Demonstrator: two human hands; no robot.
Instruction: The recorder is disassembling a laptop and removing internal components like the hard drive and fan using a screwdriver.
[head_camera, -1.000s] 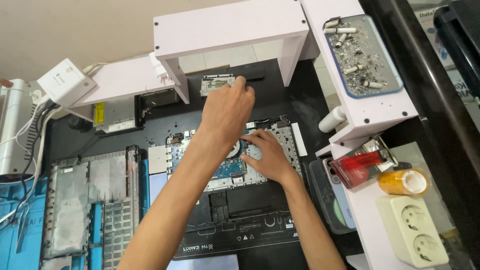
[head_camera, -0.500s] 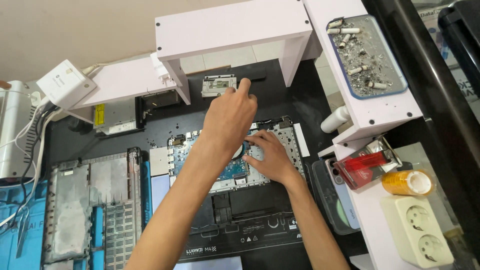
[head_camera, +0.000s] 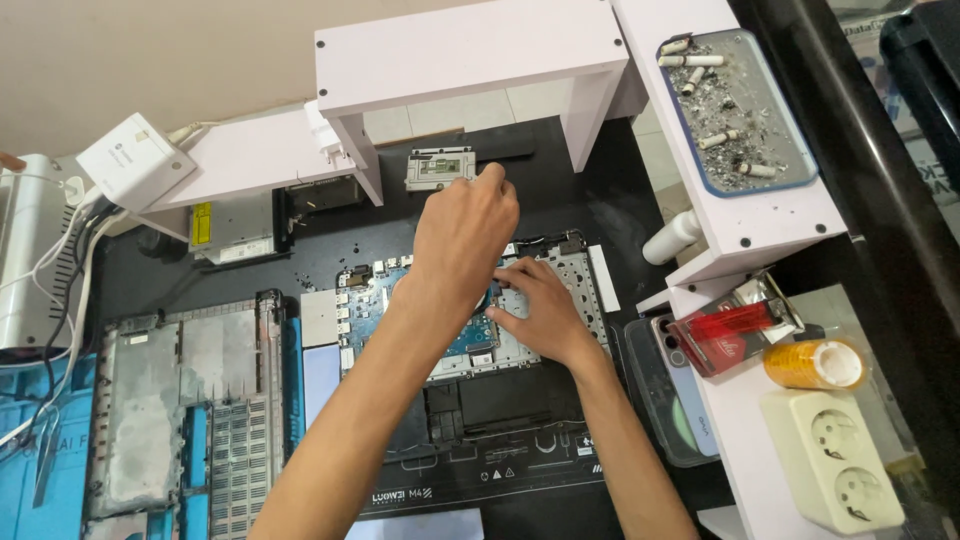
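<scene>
The left hand (head_camera: 466, 235) reaches toward twelve o'clock, back of the hand up, fingers curled under; its fingertips end right at the lower right corner of a small grey metal module (head_camera: 440, 168) lying flat on the black mat (head_camera: 600, 215). Whether the fingers pinch that module or merely touch its edge cannot be told, since the knuckles hide the tips. The right hand (head_camera: 540, 310) lies flat and spread at four o'clock from the left, fingers apart and pressing on the opened laptop chassis (head_camera: 470, 340), holding nothing. The left forearm crosses over the chassis from seven o'clock and covers much of the blue circuit board (head_camera: 375, 290) beneath it.

The chassis is a shallow tray of perforated silver metal with the blue board inset and a dark empty bay at its six o'clock edge. At nine o'clock from it lies the dull grey bottom cover (head_camera: 180, 400), ribbed with vent slots. At twelve o'clock a white shelf riser (head_camera: 470, 45) straddles the mat, its legs on either side of the module. At ten o'clock a boxy silver drive (head_camera: 235, 230) sits under a lower white shelf. At three o'clock stand a phone (head_camera: 665, 400), a red packet (head_camera: 730, 335), an amber tape roll (head_camera: 815, 362) and a cream double socket (head_camera: 830, 455); at one o'clock, a tray of cigarette ends and ash (head_camera: 735, 110).
</scene>
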